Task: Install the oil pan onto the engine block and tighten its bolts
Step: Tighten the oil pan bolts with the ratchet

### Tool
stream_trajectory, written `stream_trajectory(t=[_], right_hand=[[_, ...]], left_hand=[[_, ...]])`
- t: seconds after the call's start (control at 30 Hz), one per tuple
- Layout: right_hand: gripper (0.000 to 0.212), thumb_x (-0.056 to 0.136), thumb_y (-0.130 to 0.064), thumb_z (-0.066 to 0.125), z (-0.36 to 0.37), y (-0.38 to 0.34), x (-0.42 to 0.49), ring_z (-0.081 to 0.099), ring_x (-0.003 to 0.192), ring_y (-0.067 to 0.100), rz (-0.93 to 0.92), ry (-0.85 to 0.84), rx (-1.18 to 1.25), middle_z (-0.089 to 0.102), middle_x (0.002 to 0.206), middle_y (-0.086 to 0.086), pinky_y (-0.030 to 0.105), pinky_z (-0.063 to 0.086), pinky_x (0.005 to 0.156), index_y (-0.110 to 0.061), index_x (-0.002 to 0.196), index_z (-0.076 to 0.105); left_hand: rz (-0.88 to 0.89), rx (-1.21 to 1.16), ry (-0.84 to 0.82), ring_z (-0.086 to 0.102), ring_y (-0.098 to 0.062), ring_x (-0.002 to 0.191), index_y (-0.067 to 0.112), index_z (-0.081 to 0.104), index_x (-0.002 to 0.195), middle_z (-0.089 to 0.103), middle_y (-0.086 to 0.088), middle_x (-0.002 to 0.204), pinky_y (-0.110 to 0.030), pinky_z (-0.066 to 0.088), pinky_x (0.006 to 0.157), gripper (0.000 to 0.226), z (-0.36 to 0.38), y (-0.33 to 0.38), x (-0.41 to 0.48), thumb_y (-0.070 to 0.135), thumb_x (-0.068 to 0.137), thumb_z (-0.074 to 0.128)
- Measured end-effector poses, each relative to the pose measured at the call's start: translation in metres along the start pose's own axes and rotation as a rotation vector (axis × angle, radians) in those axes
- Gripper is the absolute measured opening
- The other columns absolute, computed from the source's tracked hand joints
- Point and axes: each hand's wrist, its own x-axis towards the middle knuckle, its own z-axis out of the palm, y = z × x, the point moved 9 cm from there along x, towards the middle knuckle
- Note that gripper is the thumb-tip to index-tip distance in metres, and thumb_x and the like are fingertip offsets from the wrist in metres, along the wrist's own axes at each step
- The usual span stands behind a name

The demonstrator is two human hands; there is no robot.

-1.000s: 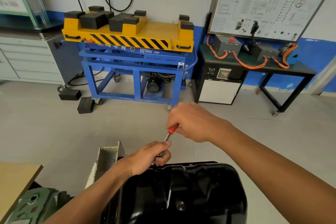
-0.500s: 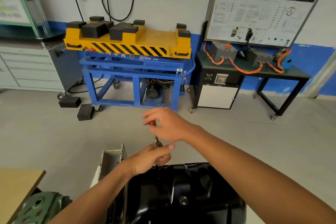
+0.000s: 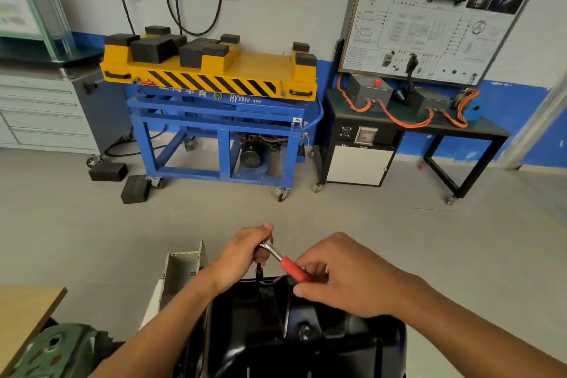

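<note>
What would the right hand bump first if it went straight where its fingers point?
Probably the left hand, which holds the ratchet head just past the red handle that the right hand pinches.

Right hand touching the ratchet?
Touching. Head view: the right hand pinches the ratchet by its red handle, thumb and fingertips closed on it.

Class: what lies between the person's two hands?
In the head view, a red-handled ratchet bridges left hand and right hand, above the black oil pan.
</note>
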Motion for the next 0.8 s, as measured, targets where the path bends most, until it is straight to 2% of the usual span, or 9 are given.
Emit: stream_trajectory(t=[0.13,0.2,0.27,0.37,0.43,0.57,0.63,0.7,0.8], right_hand=[[0.017,0.084,-0.035,0.076,-0.003,-0.002,0.006,0.070,0.065,0.009,0.064,-0.094,0.045,0.074,0.074,-0.009,0.038,0.059,0.074,-0.022,0.094,0.075],[0.018,0.083,-0.033,0.077,-0.014,0.007,0.013,0.069,0.065,0.012,0.093,-0.123,-0.003,0.073,0.074,-0.014,0.038,0.059,0.073,-0.026,0.099,0.077],[0.021,0.084,-0.030,0.077,-0.028,0.019,0.024,0.066,0.068,0.018,0.107,-0.105,-0.114,0.070,0.074,-0.016,0.035,0.054,0.068,-0.032,0.105,0.077],[0.023,0.089,-0.023,0.072,-0.046,0.028,0.049,0.056,0.066,0.009,0.103,-0.024,-0.336,0.066,0.077,-0.011,0.029,0.048,0.064,-0.032,0.109,0.076],[0.027,0.092,-0.014,0.065,-0.051,0.025,0.071,0.057,0.074,0.013,0.076,0.033,-0.448,0.068,0.083,-0.006,0.035,0.052,0.068,-0.033,0.108,0.077],[0.038,0.088,0.004,0.055,-0.039,-0.002,0.118,0.061,0.088,0.018,-0.034,0.082,-0.440,0.073,0.093,-0.008,0.037,0.052,0.074,-0.024,0.101,0.077],[0.035,0.086,0.009,0.054,-0.026,-0.022,0.132,0.064,0.100,0.017,-0.117,0.062,-0.375,0.075,0.094,-0.003,0.042,0.053,0.084,-0.015,0.098,0.078],[0.034,0.087,0.012,0.053,-0.013,-0.037,0.140,0.060,0.120,0.017,-0.179,0.034,-0.312,0.074,0.112,0.006,0.042,0.050,0.095,-0.007,0.102,0.077],[0.035,0.087,0.013,0.053,-0.005,-0.041,0.141,0.056,0.127,0.021,-0.236,0.031,-0.338,0.062,0.136,0.005,0.040,0.047,0.098,-0.007,0.106,0.075]], left_hand=[[-0.062,-0.163,-0.001,0.022,-0.016,0.054,0.024,0.045,0.050,0.026,0.000,0.056,-0.029,0.026,0.054,0.039,0.002,-0.004,0.001,0.038,0.086,0.051],[-0.074,-0.222,-0.042,0.019,-0.016,0.051,0.021,0.041,0.047,0.024,0.001,0.051,-0.031,0.020,0.053,0.041,0.006,-0.005,0.002,0.036,0.085,0.049],[-0.065,-0.221,-0.113,0.018,-0.016,0.050,0.021,0.034,0.047,0.021,0.001,0.049,-0.029,0.021,0.052,0.044,0.011,-0.004,0.002,0.037,0.087,0.042],[-0.061,-0.188,-0.190,0.018,-0.016,0.048,0.022,0.030,0.047,0.018,0.001,0.049,-0.027,0.024,0.051,0.047,0.018,-0.002,0.002,0.041,0.090,0.034],[-0.081,-0.148,-0.217,0.017,-0.017,0.049,0.021,0.030,0.047,0.019,0.000,0.048,-0.028,0.021,0.051,0.050,0.022,-0.002,0.002,0.045,0.090,0.034],[-0.082,-0.008,-0.293,0.018,-0.019,0.050,0.020,0.027,0.047,0.020,0.000,0.048,-0.030,0.018,0.054,0.066,0.032,-0.002,-0.001,0.069,0.090,0.034],[-0.053,0.046,-0.311,0.020,-0.019,0.052,0.020,0.028,0.048,0.021,-0.001,0.050,-0.030,0.020,0.056,0.067,0.034,0.000,-0.004,0.073,0.087,0.041],[-0.034,0.088,-0.321,0.021,-0.020,0.053,0.022,0.031,0.049,0.023,-0.001,0.050,-0.028,0.024,0.056,0.066,0.034,0.001,-0.006,0.073,0.084,0.055],[-0.029,0.199,-0.343,0.020,-0.022,0.051,0.024,0.032,0.047,0.026,0.000,0.047,-0.026,0.027,0.056,0.067,0.035,-0.002,-0.006,0.071,0.079,0.066]])
